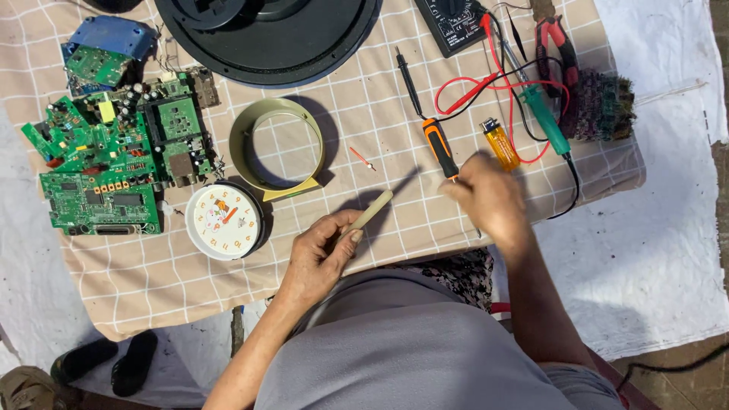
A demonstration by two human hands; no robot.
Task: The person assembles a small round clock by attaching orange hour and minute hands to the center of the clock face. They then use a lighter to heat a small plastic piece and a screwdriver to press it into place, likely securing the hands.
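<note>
The left hand (323,254) is closed around a pale stick (372,210) over the desk (364,106). The blurred right hand (486,193) reaches the screwdriver (439,146); its grip is unclear. The clock dial (224,222) already lies out of its ring (277,148), its red pointer (362,158) loose nearby.

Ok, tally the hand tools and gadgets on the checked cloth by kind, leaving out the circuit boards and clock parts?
Orange-and-black handled screwdriver: 1
Teal-handled soldering iron: 1
Red-handled pliers: 1
Black multimeter: 1
Amber plastic lighter: 1
Pale cream stick, held by the left hand: 1
Total: 6
</note>
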